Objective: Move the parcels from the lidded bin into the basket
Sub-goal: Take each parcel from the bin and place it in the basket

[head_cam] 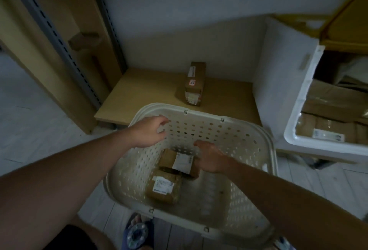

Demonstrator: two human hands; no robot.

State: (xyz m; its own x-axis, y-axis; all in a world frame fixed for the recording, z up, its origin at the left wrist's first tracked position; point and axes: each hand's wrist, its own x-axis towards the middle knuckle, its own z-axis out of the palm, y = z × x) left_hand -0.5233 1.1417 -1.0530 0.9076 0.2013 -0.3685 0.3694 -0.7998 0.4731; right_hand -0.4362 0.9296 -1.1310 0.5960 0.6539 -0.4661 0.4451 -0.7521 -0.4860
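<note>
Right hand point(211, 158) deep in basket point(199, 113), fingers curled on upper parcel point(175, 159). That parcel lies partly atop lower parcel point(164, 187). Left hand point(149, 132) near far-left wall, fingers loose, holding nothing. More parcels in white bin point(294, 130), off right, nearer right hand.
</note>
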